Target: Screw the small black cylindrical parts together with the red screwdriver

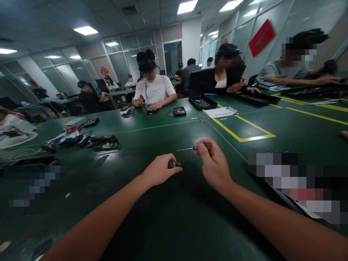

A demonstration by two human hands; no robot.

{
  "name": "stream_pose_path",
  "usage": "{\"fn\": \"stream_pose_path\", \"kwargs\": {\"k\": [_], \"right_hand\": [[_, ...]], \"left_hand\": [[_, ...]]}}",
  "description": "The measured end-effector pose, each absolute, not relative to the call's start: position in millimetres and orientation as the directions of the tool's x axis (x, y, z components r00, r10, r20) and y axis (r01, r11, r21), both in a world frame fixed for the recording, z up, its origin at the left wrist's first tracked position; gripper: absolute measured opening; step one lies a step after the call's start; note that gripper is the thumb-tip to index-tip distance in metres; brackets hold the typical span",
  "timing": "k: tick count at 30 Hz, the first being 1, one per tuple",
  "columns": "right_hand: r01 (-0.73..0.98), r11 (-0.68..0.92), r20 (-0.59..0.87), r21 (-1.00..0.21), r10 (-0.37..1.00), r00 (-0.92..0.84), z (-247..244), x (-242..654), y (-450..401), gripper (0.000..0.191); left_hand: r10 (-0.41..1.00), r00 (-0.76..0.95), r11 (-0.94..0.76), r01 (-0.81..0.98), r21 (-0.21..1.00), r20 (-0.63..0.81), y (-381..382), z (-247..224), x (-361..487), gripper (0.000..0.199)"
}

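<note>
My left hand (160, 169) is wrapped round a small dark cylindrical part (172, 164) with a shiny round face, just above the green table (152, 224). Its exact kind is too small to make out, and the fingers cover part of it. To the right, my right hand (214, 163) grips a screwdriver (194, 148) by its reddish handle. The thin metal shaft points left, with its tip above the dark part and apart from it.
Cables (104, 143) and gloves (70, 135) lie at the left. Yellow tape (255, 139) marks the table at right, near a white paper (221, 112). Black trays (202, 102) stand farther back. Across the table sit several people, one in a white shirt (163, 87).
</note>
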State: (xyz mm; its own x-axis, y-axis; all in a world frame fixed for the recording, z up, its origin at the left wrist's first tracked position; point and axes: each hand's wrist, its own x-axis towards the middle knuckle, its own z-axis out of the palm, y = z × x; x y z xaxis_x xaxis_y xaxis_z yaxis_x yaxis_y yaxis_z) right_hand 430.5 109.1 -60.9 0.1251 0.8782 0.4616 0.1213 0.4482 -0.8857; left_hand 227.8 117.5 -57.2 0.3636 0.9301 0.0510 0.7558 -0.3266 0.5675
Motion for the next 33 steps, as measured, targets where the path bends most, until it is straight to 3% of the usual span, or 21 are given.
{"fn": "stream_pose_path", "kwargs": {"k": [3, 7, 10, 16, 19, 21, 24, 28, 33], "right_hand": [[0.113, 0.444, 0.455, -0.889, 0.884, 0.108, -62.9, 430.9, 109.3, 0.02], [0.118, 0.433, 0.443, -0.894, 0.892, 0.091, -64.3, 431.0, 109.9, 0.02], [0.133, 0.44, 0.453, -0.888, 0.887, 0.09, -63.7, 430.8, 109.9, 0.02], [0.135, 0.433, 0.445, -0.891, 0.892, 0.08, -63.2, 431.0, 110.1, 0.021], [0.137, 0.427, 0.439, -0.894, 0.896, 0.068, -63.4, 431.5, 110.9, 0.021], [0.133, 0.431, 0.441, -0.893, 0.895, 0.061, -63.2, 431.7, 111.0, 0.021], [0.125, 0.428, 0.436, -0.895, 0.899, 0.047, -62.9, 431.7, 110.5, 0.022], [0.126, 0.415, 0.421, -0.901, 0.907, 0.02, -64.7, 431.8, 110.7, 0.023], [0.124, 0.411, 0.416, -0.903, 0.909, 0.02, -66.1, 431.5, 112.3, 0.022]], "left_hand": [[0.923, 0.38, -0.364, 0.802, 0.473, 0.064, 120.2, -61.7, 233.2, 0.019], [0.906, 0.417, -0.415, 0.847, 0.334, 0.068, 126.2, -69.8, 239.1, 0.032], [0.881, 0.47, -0.465, 0.837, 0.29, 0.054, 131.1, -73.1, 241.6, 0.028], [0.882, 0.465, -0.461, 0.814, 0.355, 0.078, 140.2, -68.6, 231.9, 0.02], [0.904, 0.425, -0.382, 0.755, 0.533, 0.046, 146.0, -66.0, 218.5, 0.019], [0.943, 0.329, -0.186, 0.63, 0.754, -0.042, 149.9, -63.9, 207.8, 0.022], [0.98, 0.121, 0.133, 0.206, 0.969, -0.16, 154.5, -58.8, 189.9, 0.024], [0.973, -0.044, 0.207, -0.28, 0.938, -0.228, 156.5, -48.1, 163.7, 0.018], [0.949, -0.156, 0.179, -0.449, 0.876, -0.274, 148.6, -35.5, 133.2, 0.013]]}}
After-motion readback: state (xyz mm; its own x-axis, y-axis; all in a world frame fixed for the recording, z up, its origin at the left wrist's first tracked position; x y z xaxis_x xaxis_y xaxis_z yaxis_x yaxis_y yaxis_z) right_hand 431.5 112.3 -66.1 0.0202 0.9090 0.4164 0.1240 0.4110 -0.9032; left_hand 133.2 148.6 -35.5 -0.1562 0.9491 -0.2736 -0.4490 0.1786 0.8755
